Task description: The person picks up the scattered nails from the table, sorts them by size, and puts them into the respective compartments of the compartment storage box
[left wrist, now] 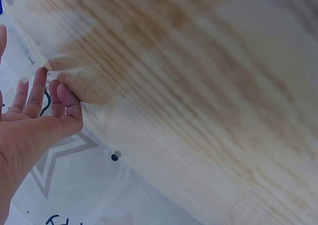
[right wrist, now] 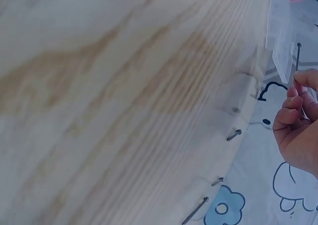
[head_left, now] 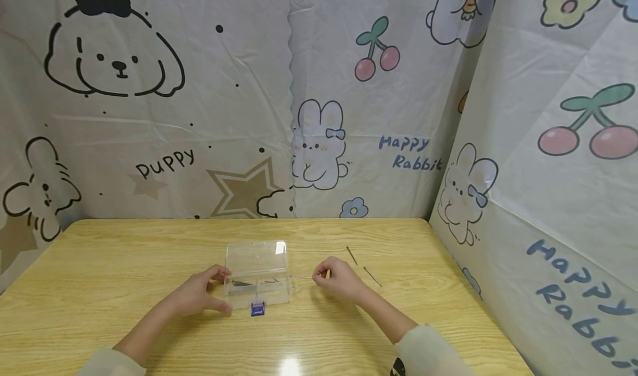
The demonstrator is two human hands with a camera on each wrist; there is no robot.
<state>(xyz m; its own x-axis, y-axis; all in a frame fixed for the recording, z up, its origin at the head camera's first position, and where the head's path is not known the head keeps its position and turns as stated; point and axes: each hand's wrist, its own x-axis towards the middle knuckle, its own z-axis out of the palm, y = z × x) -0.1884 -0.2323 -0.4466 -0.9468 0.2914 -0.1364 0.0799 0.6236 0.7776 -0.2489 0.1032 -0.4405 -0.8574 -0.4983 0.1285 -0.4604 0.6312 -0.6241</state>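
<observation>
A clear plastic box (head_left: 257,287) stands on the table with its lid (head_left: 255,256) raised at the back and a blue latch (head_left: 257,309) at the front. Dark nails (head_left: 241,283) lie in its left compartment, and a few more (head_left: 271,281) are in the right one. My left hand (head_left: 199,294) holds the box's left end, thumb by the front corner and fingers farther back. Between thumb and fingertips my right hand (head_left: 339,279) pinches a thin nail (right wrist: 298,56), its head pointing toward the box's right side.
Two loose nails, one farther back (head_left: 351,256) and one nearer (head_left: 372,276), lie on the wooden table (head_left: 149,243) beyond my right hand. A printed cloth (head_left: 239,116) hangs behind the table and along its right side.
</observation>
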